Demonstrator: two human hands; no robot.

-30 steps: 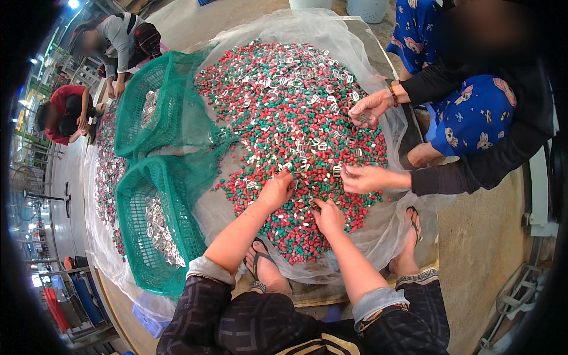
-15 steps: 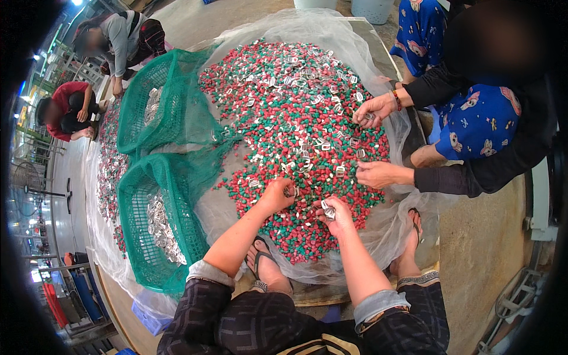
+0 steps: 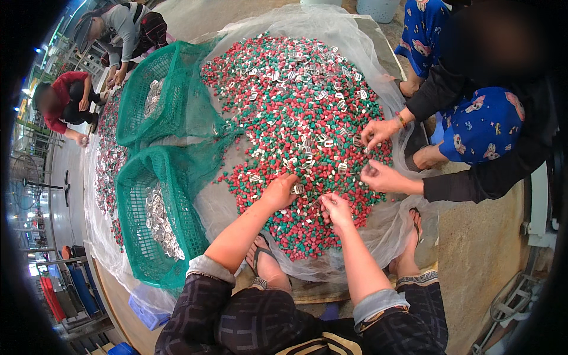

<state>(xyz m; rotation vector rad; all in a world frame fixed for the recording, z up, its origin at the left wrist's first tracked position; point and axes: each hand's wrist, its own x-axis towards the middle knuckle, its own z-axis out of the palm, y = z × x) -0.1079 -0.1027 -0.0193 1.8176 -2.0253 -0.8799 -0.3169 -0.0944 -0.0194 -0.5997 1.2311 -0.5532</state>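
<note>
A wide pile of small red, green and white pieces (image 3: 284,231) lies before me, with silvery slotted metal buckles (image 3: 309,148) scattered through it. My left hand (image 3: 279,193) is closed over the near part of the pile, and a metal buckle (image 3: 297,189) shows at its fingers. To its right, my right hand (image 3: 337,209) hovers low above the pieces with thumb and fingertips pinched together. Whatever is between those fingertips is too small or hidden to tell.
Two green baskets (image 3: 131,242) draped in green netting stand at left, metal buckles inside. White mesh sheeting (image 3: 378,65) lies under the pile. A co-worker's hands (image 3: 381,131) reach in from the right. Two more people crouch far left by another pile (image 3: 108,154).
The metal buckles seen in my right hand earlier no longer show there, and its fingers now pinch downward. My left hand has shifted slightly. The co-worker's hands at right have moved.
</note>
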